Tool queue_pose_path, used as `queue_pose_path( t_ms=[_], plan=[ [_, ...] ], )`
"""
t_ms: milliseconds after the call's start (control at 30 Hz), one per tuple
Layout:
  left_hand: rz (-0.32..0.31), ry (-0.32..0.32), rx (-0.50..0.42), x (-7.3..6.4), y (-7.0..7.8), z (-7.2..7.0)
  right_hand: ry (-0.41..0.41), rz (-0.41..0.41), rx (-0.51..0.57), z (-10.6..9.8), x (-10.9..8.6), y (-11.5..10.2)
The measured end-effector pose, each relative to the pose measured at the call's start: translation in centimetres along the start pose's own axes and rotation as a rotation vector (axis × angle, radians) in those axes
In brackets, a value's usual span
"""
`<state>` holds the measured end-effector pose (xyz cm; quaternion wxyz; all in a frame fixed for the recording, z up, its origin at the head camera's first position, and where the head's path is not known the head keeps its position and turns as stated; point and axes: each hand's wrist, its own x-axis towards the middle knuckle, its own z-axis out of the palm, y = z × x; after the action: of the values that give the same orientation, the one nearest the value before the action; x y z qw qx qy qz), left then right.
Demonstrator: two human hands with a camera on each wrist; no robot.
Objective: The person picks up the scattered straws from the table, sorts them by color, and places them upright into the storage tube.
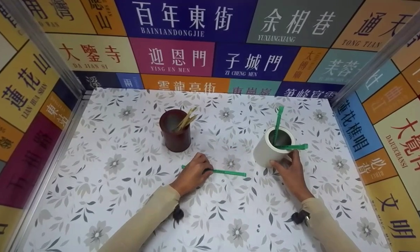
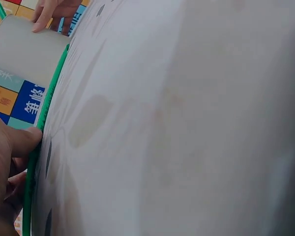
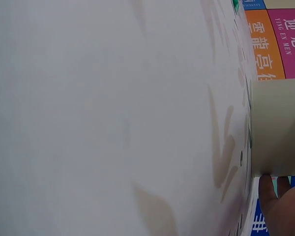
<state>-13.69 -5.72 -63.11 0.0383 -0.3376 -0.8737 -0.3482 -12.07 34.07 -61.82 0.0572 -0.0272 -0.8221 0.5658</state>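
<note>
In the head view my left hand (image 1: 194, 172) pinches a thin green stick (image 1: 231, 172) that lies on the flowered tabletop. The left wrist view has the thumb (image 2: 27, 140) against this green stick (image 2: 51, 88), with fingers partly hidden behind. My right hand (image 1: 291, 175) grips the side of an upright white cup (image 1: 264, 154), thumb at the front and fingers at its right. Two more green sticks (image 1: 279, 119) stand in that cup, one upright and one leaning right over the rim. In the right wrist view the white cup (image 3: 278, 128) rests on the table beside the fingers (image 3: 267, 194).
A dark red cup (image 1: 176, 138) with several thin tan sticks (image 1: 186, 120) stands behind the left hand. Panels with Chinese place names (image 1: 176, 57) enclose the back and sides. The tabletop (image 1: 210, 217) has a grey leaf and flower print.
</note>
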Motion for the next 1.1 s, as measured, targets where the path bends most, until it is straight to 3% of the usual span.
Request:
queue_pose_path(
  t_ms=[567, 800, 1100],
  plan=[
    [0.238, 0.005, 0.533, 0.6, 0.9, -0.9, -0.013, -0.041, -0.027, -0.1, -0.2, 0.1],
    [0.220, -0.017, 0.568, 1.0, 1.1, -0.4, 0.002, -0.024, -0.006, -0.5, -0.5, 0.1],
    [0.237, 0.019, 0.553, 0.6, 0.7, -0.7, 0.000, -0.010, 0.032, 0.1, -0.3, -0.1]
  ],
)
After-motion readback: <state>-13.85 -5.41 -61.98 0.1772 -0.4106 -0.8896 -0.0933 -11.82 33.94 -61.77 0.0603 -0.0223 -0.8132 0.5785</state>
